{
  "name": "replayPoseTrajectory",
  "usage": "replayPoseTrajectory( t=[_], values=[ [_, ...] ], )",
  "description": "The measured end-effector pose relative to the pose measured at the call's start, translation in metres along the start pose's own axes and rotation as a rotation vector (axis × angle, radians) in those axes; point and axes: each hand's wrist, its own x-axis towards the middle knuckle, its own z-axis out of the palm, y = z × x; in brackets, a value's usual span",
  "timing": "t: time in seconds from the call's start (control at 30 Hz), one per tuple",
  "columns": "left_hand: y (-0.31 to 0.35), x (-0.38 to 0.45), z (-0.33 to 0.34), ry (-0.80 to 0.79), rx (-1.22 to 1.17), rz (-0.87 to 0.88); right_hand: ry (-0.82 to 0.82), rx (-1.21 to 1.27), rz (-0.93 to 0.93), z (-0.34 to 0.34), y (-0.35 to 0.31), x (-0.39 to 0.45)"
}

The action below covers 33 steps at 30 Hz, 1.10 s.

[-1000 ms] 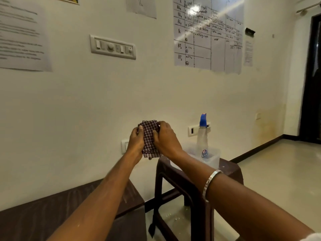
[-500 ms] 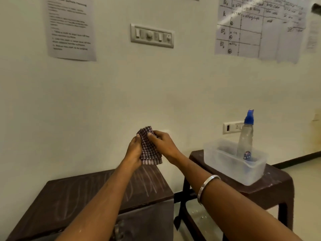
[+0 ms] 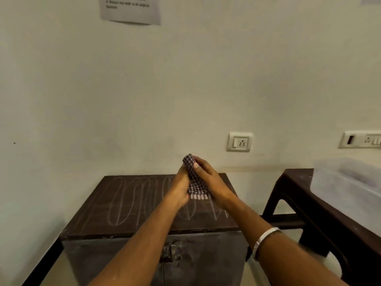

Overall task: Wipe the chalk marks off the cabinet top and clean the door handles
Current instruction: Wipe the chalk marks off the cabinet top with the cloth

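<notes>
Far left: a plain pale wall [image 3: 61,89], with a tiny dark dot on it. Up top, a paper notice [image 3: 129,9], cut off by the picture's edge, its words too blurry to read.

Low down, a dark brown cabinet top [image 3: 99,205] against the wall, covered in white chalk marks [image 3: 125,201], long loops side by side. Some loops hidden behind the arms. Below the top, the cabinet doors [image 3: 103,261], dark and dull, cut off at the bottom. In the middle of the doors, a small metal door handle or latch [image 3: 172,251], blurry, partly hidden by the left arm; hard to tell its shape.

Above the cabinet top, in the air, two hands pressed together around a checked cloth [image 3: 194,180]. Left hand [image 3: 179,188] curled round the cloth from the left, its fingers mostly hidden behind the cloth. Right hand [image 3: 208,180] gripping the cloth from the right, thumb on the top part. Cloth folded small, one end poking up, fringe end hanging down, not touching the cabinet.

On the right wrist, a silver bangle [image 3: 266,238]. On the wall, a white socket with switch [image 3: 239,142]. Farther right, a second switch plate [image 3: 360,139], cut off. Below it, a dark brown stool [image 3: 305,195] with a clear plastic tub [image 3: 346,178] on it, blurry and cut off at the edge.
</notes>
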Motion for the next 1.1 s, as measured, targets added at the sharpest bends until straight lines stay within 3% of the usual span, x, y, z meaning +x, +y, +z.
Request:
replayPoseTrajectory(
  t=[0.23,0.33,0.5,0.6,0.73,0.97,1.1],
  values=[
    [-0.030,0.032,-0.043,0.284,0.622,0.177,-0.026,-0.026,0.103,0.007,0.051,0.023],
    [-0.048,0.037,-0.074,0.301,0.974,0.238,-0.008,-0.114,0.149,0.003,0.070,0.034],
    [-0.075,0.024,-0.119,0.242,1.501,0.542,0.143,-0.440,0.200,-0.035,0.087,0.065],
    [-0.083,0.013,-0.132,0.197,1.535,0.629,0.263,-0.810,0.255,-0.069,0.093,0.088],
    [-0.090,0.015,-0.136,0.156,1.586,0.620,0.348,-1.109,0.336,-0.096,0.107,0.113],
    [-0.094,0.020,-0.138,0.185,1.582,0.618,0.312,-1.316,0.412,-0.109,0.134,0.156],
    [-0.097,0.023,-0.140,0.190,1.588,0.626,0.188,-1.364,0.499,-0.108,0.132,0.174]
  ],
)
